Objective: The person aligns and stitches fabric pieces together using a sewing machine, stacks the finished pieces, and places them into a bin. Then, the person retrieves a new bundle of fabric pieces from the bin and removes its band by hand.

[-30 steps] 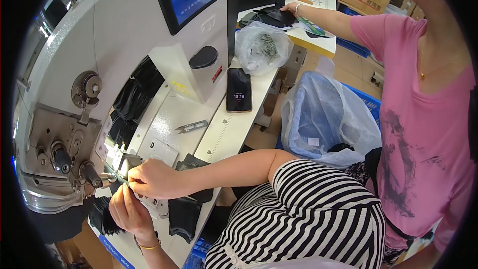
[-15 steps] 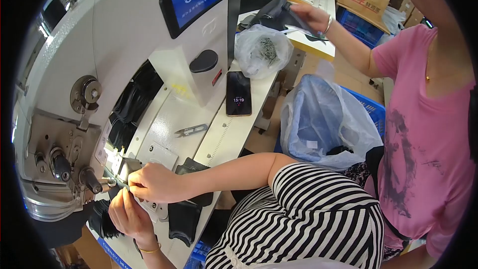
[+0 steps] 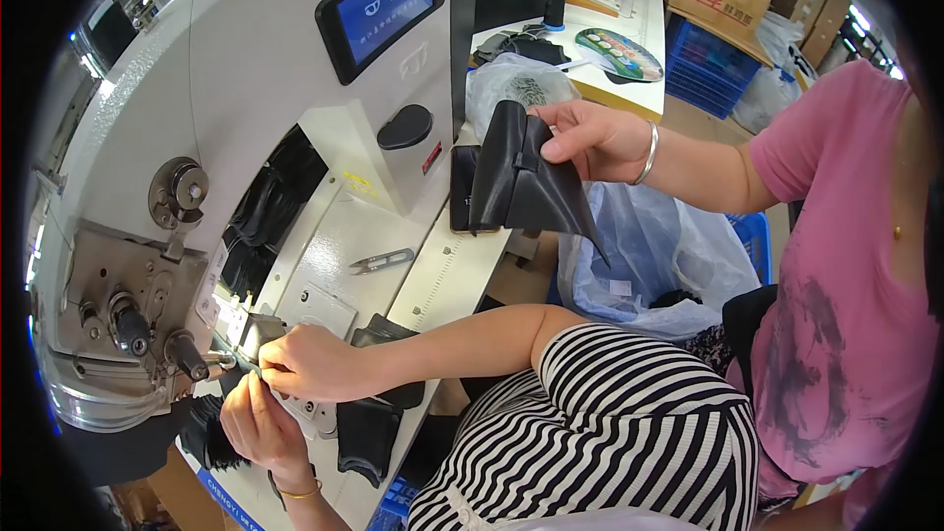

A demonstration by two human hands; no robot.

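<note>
My right hand (image 3: pixel 300 364) and my left hand (image 3: pixel 258 423), which wears a gold bracelet, meet at the foot of a white sewing machine (image 3: pixel 246 69). Both pinch a small black fabric piece (image 3: pixel 254 329) beside the machine's metal rods (image 3: pixel 187 354). More black pieces (image 3: pixel 369 433) hang over the table edge just under my right wrist. A dark bundle (image 3: pixel 202 433) lies below my left hand.
A co-worker in pink holds a folded black piece (image 3: pixel 521 187) in one hand (image 3: pixel 590 138) over the machine table, hiding most of a phone (image 3: pixel 458 187). Thread snips (image 3: pixel 379 260) lie on the bed. A clear bag (image 3: pixel 511 84) and a plastic-lined bin (image 3: pixel 649 256) stand to the right.
The co-worker's hand has come from the far table toward the machine, carrying a black piece that now covers the phone. My hands stay at the machine foot.
</note>
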